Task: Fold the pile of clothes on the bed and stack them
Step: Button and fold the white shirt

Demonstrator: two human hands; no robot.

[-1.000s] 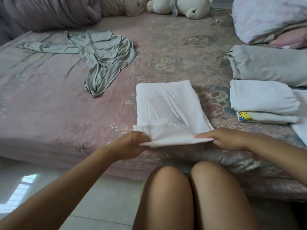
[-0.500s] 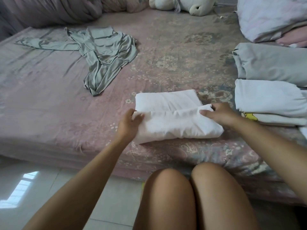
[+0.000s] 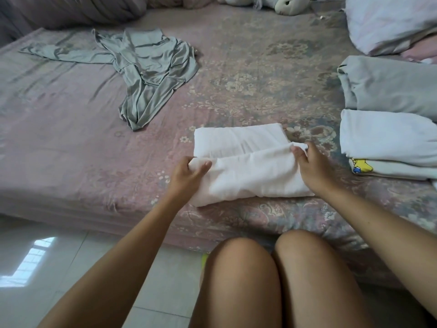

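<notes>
A white garment (image 3: 248, 171) lies folded near the front edge of the bed (image 3: 71, 143), its near half turned over onto the far half. My left hand (image 3: 189, 174) grips the folded edge at its left end. My right hand (image 3: 309, 166) pinches the same edge at its right end. To the right sits a stack of folded clothes (image 3: 387, 138): a white piece on top of one with a yellow cartoon print. A folded grey garment (image 3: 390, 86) lies behind that stack. An unfolded grey-green top (image 3: 146, 69) lies spread at the back left.
A rolled quilt (image 3: 71, 10) runs along the back left of the bed, a plush toy (image 3: 283, 3) sits at the back, and pillows (image 3: 390, 20) are at the back right. My knees (image 3: 272, 280) are close to the bed's front edge above the tiled floor (image 3: 47, 268).
Both hands lifted the garment's near edge and carried it away from me, folding the white garment in half. It now lies shorter and thicker, with the hands still on the turned-over edge.
</notes>
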